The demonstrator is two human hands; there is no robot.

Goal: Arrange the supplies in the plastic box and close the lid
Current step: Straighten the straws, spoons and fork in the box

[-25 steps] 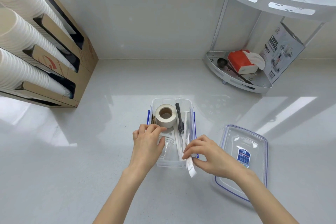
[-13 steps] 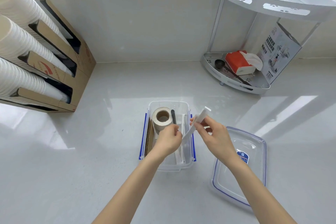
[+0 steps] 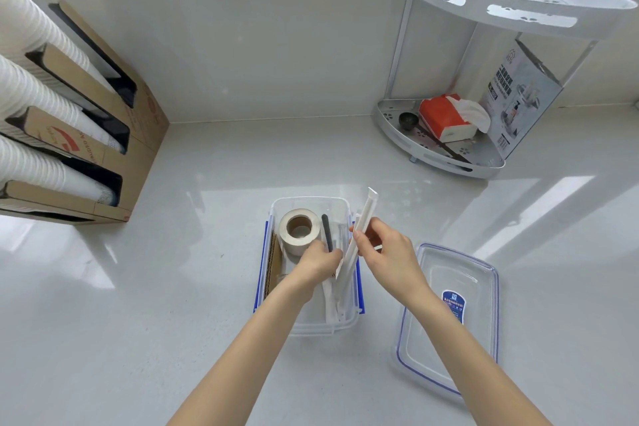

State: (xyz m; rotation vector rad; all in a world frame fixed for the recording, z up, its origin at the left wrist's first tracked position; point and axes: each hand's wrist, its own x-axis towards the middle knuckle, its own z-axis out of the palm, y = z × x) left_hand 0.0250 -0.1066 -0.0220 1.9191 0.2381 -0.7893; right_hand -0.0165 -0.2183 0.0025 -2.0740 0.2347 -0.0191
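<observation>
A clear plastic box [image 3: 313, 328] with blue side clips sits open on the counter in front of me. Inside lie a roll of beige tape [image 3: 299, 230], a black fork [image 3: 326, 231], brown cardboard pieces [image 3: 273, 266] along the left wall and more white wrapped sticks [image 3: 331, 304]. My right hand [image 3: 383, 252] pinches a long white paper-wrapped stick [image 3: 363, 218], tilted over the box's right wall with its top end pointing away. My left hand [image 3: 320, 261] is inside the box, fingers closed on the stick's lower end. The clear lid [image 3: 449, 349] with a blue seal lies flat to the right.
A cardboard dispenser [image 3: 103, 135] with stacks of white paper cups stands at the left. A white corner rack [image 3: 449, 156] at the back right holds a red tissue pack [image 3: 444, 116], a black scoop and a printed carton. The wall runs behind.
The white stick lay low over the box's near edge a second ago; my right hand has raised and tilted it up. My left hand has shifted right to its lower end.
</observation>
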